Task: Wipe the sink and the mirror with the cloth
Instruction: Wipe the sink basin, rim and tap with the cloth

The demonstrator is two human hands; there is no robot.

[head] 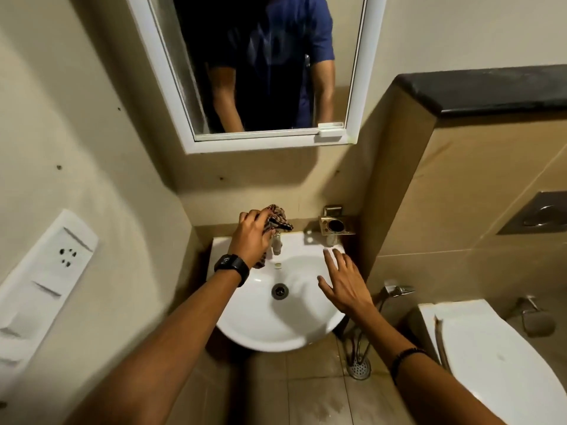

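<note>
A white round sink [264,326] hangs on the wall below a white-framed mirror [171,72]. My left hand [250,237], with a black watch on the wrist, grips a dark checked cloth [277,219] above the tap [277,244] at the sink's back edge. Part of the cloth hangs down below the hand. My right hand [345,282] hovers over the sink's right rim with its fingers spread and nothing in it. The mirror reflects a person in a blue shirt.
A metal holder [336,226] is fixed to the wall right of the tap. A toilet [491,357] with a hand sprayer [395,291] stands at the right. A switch panel [46,271] is on the left wall. A floor drain [359,368] lies under the sink.
</note>
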